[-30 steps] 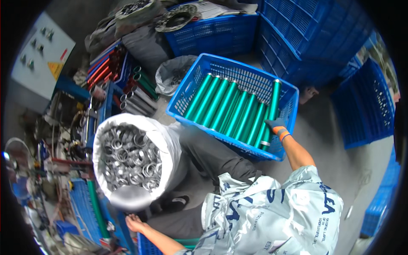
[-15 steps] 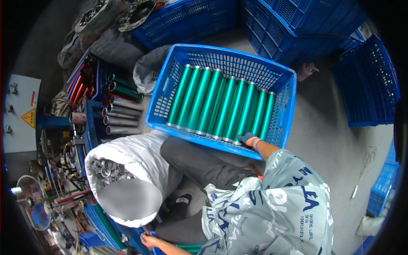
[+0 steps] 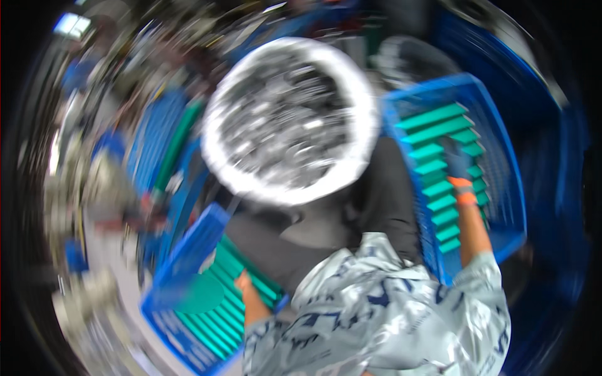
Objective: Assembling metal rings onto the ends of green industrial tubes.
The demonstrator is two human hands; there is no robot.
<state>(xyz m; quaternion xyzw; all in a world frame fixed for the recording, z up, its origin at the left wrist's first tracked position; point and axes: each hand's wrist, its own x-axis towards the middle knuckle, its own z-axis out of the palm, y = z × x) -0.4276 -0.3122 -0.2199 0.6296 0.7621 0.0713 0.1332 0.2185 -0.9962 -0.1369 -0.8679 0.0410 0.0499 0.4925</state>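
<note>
Fingers of right hand (image 3: 458,161) and left hand (image 3: 243,282) are blurred over the tubes (image 3: 433,116), grip I cannot tell; these seem stiff, probably slippery, best held around the middle.

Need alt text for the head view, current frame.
A person's gloved right hand is over green tubes in a blue crate; the left hand is at more green tubes in a second blue crate. Ahead stands an open white sack of shiny metal pieces; motion blur hides exact contact.
</note>
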